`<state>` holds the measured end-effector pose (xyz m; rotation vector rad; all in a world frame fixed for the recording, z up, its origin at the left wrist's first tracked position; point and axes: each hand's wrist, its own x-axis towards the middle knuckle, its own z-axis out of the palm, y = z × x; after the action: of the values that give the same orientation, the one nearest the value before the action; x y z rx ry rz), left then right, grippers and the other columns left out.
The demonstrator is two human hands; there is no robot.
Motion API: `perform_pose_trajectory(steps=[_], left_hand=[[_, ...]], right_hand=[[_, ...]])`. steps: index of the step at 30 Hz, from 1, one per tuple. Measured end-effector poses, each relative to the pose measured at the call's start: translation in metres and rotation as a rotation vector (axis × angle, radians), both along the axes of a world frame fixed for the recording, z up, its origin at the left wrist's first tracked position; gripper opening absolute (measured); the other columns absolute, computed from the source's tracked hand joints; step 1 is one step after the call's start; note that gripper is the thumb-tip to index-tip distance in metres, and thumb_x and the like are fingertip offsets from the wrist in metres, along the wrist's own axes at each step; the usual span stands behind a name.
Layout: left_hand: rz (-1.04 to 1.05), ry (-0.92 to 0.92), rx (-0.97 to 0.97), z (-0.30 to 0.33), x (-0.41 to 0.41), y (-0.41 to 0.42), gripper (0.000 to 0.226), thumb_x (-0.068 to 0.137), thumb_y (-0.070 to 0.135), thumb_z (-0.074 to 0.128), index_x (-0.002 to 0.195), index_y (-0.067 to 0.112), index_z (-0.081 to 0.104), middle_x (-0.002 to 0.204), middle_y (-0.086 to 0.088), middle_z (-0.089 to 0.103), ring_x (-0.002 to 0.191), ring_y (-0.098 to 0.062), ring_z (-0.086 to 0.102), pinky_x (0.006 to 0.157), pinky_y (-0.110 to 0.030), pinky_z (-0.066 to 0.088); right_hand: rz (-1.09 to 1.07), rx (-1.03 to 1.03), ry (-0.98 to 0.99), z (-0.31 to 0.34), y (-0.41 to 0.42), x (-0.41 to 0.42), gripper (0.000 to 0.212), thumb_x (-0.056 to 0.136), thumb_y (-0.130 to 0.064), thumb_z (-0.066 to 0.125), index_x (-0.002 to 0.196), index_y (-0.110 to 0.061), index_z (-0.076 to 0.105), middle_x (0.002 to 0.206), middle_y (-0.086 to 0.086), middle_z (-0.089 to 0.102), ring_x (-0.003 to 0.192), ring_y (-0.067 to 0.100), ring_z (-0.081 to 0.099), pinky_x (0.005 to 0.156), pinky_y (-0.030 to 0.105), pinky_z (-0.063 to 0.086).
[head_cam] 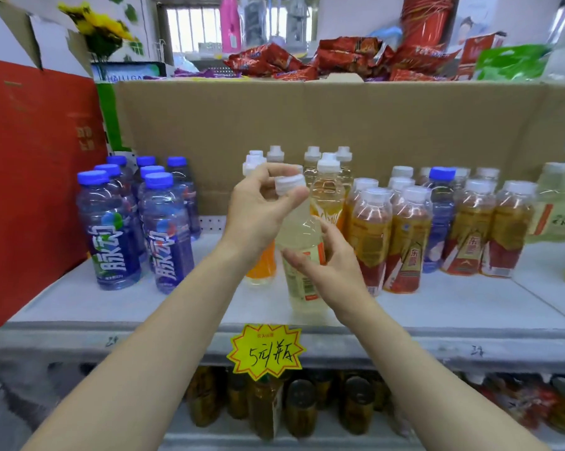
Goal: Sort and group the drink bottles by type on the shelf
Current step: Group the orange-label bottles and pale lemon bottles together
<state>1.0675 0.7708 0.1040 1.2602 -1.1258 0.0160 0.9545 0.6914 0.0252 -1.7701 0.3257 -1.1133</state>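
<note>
A pale yellow drink bottle (302, 252) with a white cap stands in the middle of the white shelf (118, 304). My left hand (258, 206) pinches its neck just below the cap. My right hand (329, 262) wraps round its labelled body from the right. Behind it stand several white-capped orange-label bottles (326, 190). Blue-capped blue bottles (167, 232) are grouped at the left. Red-and-gold labelled bottles (404, 236) fill the right, with one blue-capped bottle (440, 219) among them.
A cardboard sheet (339, 125) backs the shelf, with snack packets (339, 60) piled above. A red board (30, 174) closes the left side. More pale bottles (557, 206) stand far right. A yellow price tag (266, 351) hangs on the shelf edge above dark bottles (300, 408) below.
</note>
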Motion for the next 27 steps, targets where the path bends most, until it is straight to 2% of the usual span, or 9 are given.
perform_pose_trajectory(steps=[3, 6, 8, 11, 14, 18, 23, 26, 27], left_hand=[[0.337, -0.254, -0.011, -0.018, 0.01, -0.022, 0.069, 0.081, 0.049, 0.08, 0.14, 0.026, 0.053, 0.13, 0.017, 0.051, 0.124, -0.01, 0.045, 0.107, -0.03, 0.039], [0.458, 0.043, 0.068, -0.04, 0.031, -0.036, 0.099, 0.078, 0.051, 0.082, 0.156, 0.021, 0.029, 0.154, -0.004, 0.036, 0.143, -0.022, 0.031, 0.118, -0.044, 0.032], [0.391, 0.191, 0.17, -0.057, 0.046, -0.046, 0.097, 0.078, 0.046, 0.083, 0.155, 0.022, 0.029, 0.154, -0.006, 0.04, 0.143, -0.024, 0.036, 0.118, -0.046, 0.034], [0.268, 0.309, 0.147, -0.068, 0.06, -0.054, 0.071, 0.081, 0.038, 0.083, 0.14, 0.024, 0.047, 0.13, 0.003, 0.061, 0.122, -0.02, 0.057, 0.102, -0.037, 0.045], [0.18, 0.332, 0.154, -0.067, 0.072, -0.056, 0.062, 0.084, 0.038, 0.081, 0.136, 0.029, 0.048, 0.122, 0.01, 0.063, 0.114, -0.016, 0.06, 0.098, -0.039, 0.047], [0.171, 0.279, 0.229, -0.065, 0.092, -0.059, 0.057, 0.082, 0.05, 0.08, 0.128, 0.038, 0.05, 0.127, 0.005, 0.064, 0.115, -0.019, 0.062, 0.1, -0.051, 0.051], [0.17, 0.276, 0.293, -0.062, 0.114, -0.066, 0.067, 0.08, 0.053, 0.078, 0.137, 0.029, 0.051, 0.123, 0.006, 0.065, 0.119, -0.025, 0.062, 0.1, -0.053, 0.05], [0.377, 0.235, 0.297, -0.063, 0.104, -0.068, 0.092, 0.08, 0.056, 0.078, 0.154, 0.025, 0.034, 0.15, -0.005, 0.045, 0.14, -0.03, 0.042, 0.11, -0.056, 0.041], [0.482, 0.171, 0.214, -0.063, 0.095, -0.067, 0.096, 0.081, 0.056, 0.077, 0.157, 0.022, 0.029, 0.155, -0.006, 0.036, 0.144, -0.028, 0.034, 0.115, -0.053, 0.036]], right_hand=[[-0.096, 0.072, 0.007, -0.011, -0.018, -0.03, 0.064, 0.08, -0.032, 0.087, 0.135, -0.03, 0.054, 0.125, -0.008, 0.068, 0.114, 0.007, 0.065, 0.103, 0.038, 0.053], [-0.135, 0.097, 0.038, -0.021, -0.028, -0.054, 0.073, 0.075, -0.042, 0.086, 0.138, -0.034, 0.05, 0.127, -0.01, 0.067, 0.117, 0.006, 0.063, 0.105, 0.043, 0.052], [-0.141, 0.093, 0.059, -0.023, -0.029, -0.061, 0.079, 0.072, -0.045, 0.083, 0.141, -0.034, 0.047, 0.128, -0.012, 0.066, 0.119, 0.006, 0.062, 0.106, 0.042, 0.051], [-0.142, 0.099, 0.059, -0.025, -0.028, -0.063, 0.077, 0.072, -0.046, 0.083, 0.139, -0.037, 0.047, 0.128, -0.012, 0.066, 0.121, 0.007, 0.061, 0.107, 0.042, 0.049], [-0.151, 0.105, 0.048, -0.027, -0.027, -0.061, 0.076, 0.074, -0.044, 0.082, 0.14, -0.038, 0.046, 0.129, -0.013, 0.065, 0.121, 0.006, 0.06, 0.107, 0.039, 0.048], [-0.145, 0.085, 0.032, -0.03, -0.025, -0.059, 0.075, 0.08, -0.041, 0.081, 0.146, -0.036, 0.044, 0.132, -0.015, 0.064, 0.123, 0.004, 0.059, 0.106, 0.035, 0.048], [-0.132, 0.113, 0.009, -0.031, -0.026, -0.059, 0.076, 0.074, -0.05, 0.086, 0.139, -0.045, 0.048, 0.131, -0.016, 0.066, 0.124, 0.006, 0.06, 0.107, 0.04, 0.048], [-0.124, 0.122, 0.008, -0.032, -0.027, -0.059, 0.081, 0.068, -0.057, 0.083, 0.14, -0.045, 0.048, 0.132, -0.015, 0.066, 0.125, 0.007, 0.06, 0.109, 0.044, 0.047], [-0.122, 0.124, 0.006, -0.033, -0.027, -0.059, 0.079, 0.068, -0.058, 0.083, 0.139, -0.048, 0.049, 0.131, -0.016, 0.066, 0.124, 0.006, 0.06, 0.109, 0.043, 0.047]])
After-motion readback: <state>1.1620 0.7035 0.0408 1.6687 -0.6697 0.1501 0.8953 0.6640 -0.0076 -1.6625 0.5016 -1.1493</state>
